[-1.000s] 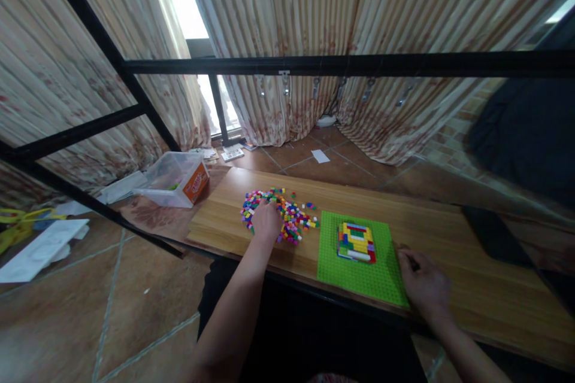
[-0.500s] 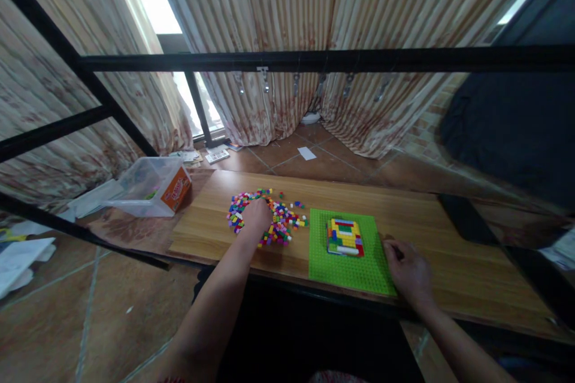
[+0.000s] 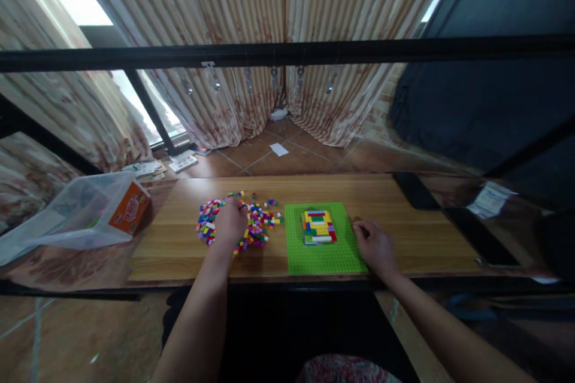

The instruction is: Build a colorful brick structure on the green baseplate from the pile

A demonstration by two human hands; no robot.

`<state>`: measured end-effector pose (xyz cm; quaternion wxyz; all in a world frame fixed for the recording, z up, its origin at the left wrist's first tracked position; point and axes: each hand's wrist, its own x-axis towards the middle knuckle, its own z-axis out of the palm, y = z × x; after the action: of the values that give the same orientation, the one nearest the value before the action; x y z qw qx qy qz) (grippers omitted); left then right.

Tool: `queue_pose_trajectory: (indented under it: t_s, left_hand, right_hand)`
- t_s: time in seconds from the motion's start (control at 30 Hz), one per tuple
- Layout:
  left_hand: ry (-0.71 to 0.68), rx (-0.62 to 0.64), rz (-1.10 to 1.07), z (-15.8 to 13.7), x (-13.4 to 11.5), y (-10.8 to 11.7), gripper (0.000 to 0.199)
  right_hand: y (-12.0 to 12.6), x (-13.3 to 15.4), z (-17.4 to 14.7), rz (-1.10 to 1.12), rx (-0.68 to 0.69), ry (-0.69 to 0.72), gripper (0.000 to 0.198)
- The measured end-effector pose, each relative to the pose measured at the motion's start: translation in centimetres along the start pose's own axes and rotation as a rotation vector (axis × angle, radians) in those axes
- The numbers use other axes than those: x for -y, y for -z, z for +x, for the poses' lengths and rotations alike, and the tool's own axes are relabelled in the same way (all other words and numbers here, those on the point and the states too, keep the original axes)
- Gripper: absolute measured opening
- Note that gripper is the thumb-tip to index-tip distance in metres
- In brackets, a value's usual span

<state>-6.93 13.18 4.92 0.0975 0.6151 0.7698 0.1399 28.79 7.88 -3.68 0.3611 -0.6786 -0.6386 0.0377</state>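
My left hand (image 3: 231,221) reaches down into a loose pile of small coloured toy bricks (image 3: 257,215). Its fingers are bent together at the bricks, and the fingertips are mostly hidden, so whatever they pinch does not show. Just off the right edge of the green baseplate (image 3: 296,260), my right hand (image 3: 375,245) rests with curled fingers and thumb; I cannot make out anything in them. On the baseplate sits a flat rectangular build of bricks (image 3: 320,228), largely yellow, with red, green, blue and white pieces.
A wooden tabletop (image 3: 417,239) carries the bricks and baseplate. To the left stands a clear plastic bin (image 3: 85,197) with an orange label. Dark flat objects, one a black slab (image 3: 415,190), lie at the right. A black metal rail (image 3: 251,54) crosses in front of the curtains.
The view has turned to the right, so the table and everything on it appear further left. My left hand stays at the brick pile and my right hand beside the baseplate.
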Motion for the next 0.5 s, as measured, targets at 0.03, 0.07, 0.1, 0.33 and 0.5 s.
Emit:
queue_pose_trajectory:
  t_s: [0.03,0.07,0.1,0.33,0.5]
  left_hand:
    - [-0.044,-0.002,-0.075,-0.4,-0.5,-0.1,0.02]
    - [-0.101,0.004,-0.17,-0.8,-1.2,-0.3,0.019]
    - [-0.167,0.017,-0.275,-1.3,-2.0,-0.5,0.017]
    - [-0.529,0.238,-0.755,-4.7,-7.5,-3.4,0.02]
    - [-0.595,0.349,-0.825,-5.7,-9.7,-3.8,0.022]
  right_hand:
    - [0.0,0.1,0.0,0.004,0.002,-0.006,0.042]
    - [0.0,0.1,0.0,0.012,0.003,-0.013,0.042]
    - [0.0,0.2,0.0,0.022,0.003,-0.02,0.041]
    - [0.9,1.1,0.5,0.224,0.02,-0.09,0.036]
    - [3.4,6.0,0.9,0.438,0.181,-0.018,0.033]
